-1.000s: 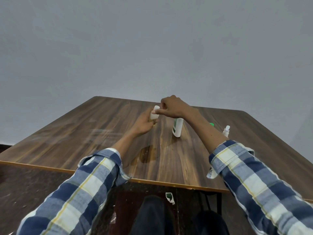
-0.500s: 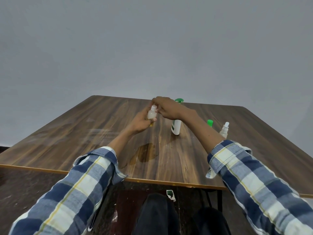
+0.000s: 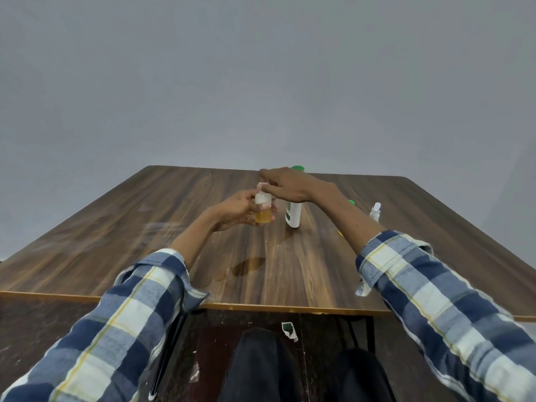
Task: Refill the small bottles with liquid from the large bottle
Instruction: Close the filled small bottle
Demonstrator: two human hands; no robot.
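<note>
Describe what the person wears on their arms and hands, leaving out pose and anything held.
Both arms wear a long-sleeved plaid shirt in navy, pale blue and white checks crossed by thin yellow lines. The left sleeve and right sleeve are pushed up, cuffs open and flaring, leaving the forearms bare. The left hand and right hand are bare: no gloves, and no rings or watch can be made out.
</note>
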